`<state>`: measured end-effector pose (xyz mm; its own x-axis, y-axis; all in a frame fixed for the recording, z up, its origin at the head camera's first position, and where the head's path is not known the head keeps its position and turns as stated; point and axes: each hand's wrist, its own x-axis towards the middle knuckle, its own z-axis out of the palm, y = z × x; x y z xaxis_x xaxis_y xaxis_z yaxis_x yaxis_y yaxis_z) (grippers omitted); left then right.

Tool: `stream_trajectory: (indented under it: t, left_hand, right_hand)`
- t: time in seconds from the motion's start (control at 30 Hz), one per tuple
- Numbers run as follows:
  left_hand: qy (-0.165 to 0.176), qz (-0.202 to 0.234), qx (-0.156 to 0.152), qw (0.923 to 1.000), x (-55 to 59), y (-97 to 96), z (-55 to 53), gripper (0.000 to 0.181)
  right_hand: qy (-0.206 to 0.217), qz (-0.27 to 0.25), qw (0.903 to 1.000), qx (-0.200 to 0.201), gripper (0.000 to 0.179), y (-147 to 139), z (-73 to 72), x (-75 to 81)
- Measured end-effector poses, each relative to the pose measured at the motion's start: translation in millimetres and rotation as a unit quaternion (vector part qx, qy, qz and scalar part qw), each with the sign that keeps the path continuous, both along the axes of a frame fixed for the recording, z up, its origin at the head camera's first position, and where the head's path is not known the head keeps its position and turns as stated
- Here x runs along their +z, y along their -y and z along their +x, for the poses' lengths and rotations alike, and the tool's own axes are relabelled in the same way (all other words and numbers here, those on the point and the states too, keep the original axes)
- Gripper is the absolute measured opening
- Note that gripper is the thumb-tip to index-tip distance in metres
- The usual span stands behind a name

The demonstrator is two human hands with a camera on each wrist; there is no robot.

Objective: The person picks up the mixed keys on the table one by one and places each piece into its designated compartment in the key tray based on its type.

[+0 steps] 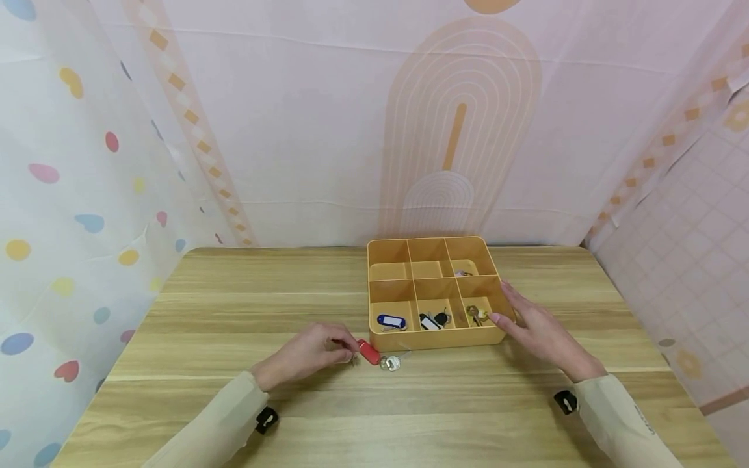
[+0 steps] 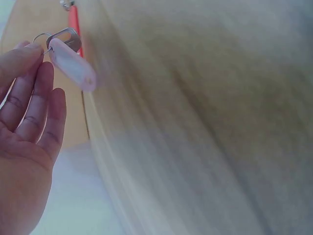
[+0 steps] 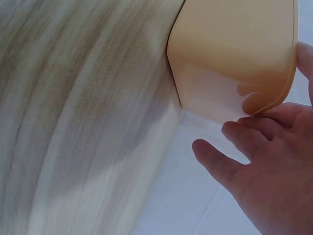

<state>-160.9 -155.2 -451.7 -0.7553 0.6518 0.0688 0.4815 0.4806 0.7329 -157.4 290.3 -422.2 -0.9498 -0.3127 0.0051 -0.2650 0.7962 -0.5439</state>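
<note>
My left hand (image 1: 318,351) pinches a metal ring; a pale pink key tag (image 2: 73,67) and a key (image 2: 68,39) hang from it in the left wrist view. Just beyond those fingertips, a red key tag (image 1: 369,352) with keys (image 1: 390,363) lies by the front wall of a yellow divided box (image 1: 445,339). On the box's right side, my right hand (image 1: 541,328) holds the rim, thumb over the edge and fingers along the outer wall (image 3: 220,54). A blue key tag (image 1: 391,321) lies in the front left compartment.
The front middle compartment holds a black key tag (image 1: 430,322) and a dark-headed key (image 1: 442,318). Keys with a yellow tag (image 1: 482,314) lie front right; a pinkish tag (image 1: 462,273) is back right. Patterned cloth (image 1: 304,130) hangs behind the wooden table (image 1: 263,286).
</note>
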Motion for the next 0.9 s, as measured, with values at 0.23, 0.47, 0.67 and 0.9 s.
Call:
stream_trajectory:
  t: [0.23, 0.47, 0.67, 0.9]
  left_hand:
    - [-0.011, 0.034, 0.013, 0.9993, 10.4, 3.4, 2.7, 0.013]
    - [-0.047, 0.046, 0.025, 0.9975, 18.4, 6.4, 2.9, 0.015]
    - [-0.088, 0.058, 0.036, 0.9937, 22.6, 6.8, 1.1, 0.016]
    - [-0.126, 0.083, 0.053, 0.9871, 33.1, 3.9, 0.8, 0.020]
  right_hand:
    - [0.003, -0.005, 1.0000, 0.001, 0.081, -0.9, 0.4, 0.6]
    - [0.003, -0.003, 1.0000, 0.001, 0.081, -1.6, 0.1, 0.2]
    - [-0.002, 0.000, 1.0000, 0.005, 0.081, -1.3, -0.7, -1.4]
    - [0.002, -0.010, 0.9999, 0.004, 0.081, -1.6, -0.7, -2.4]
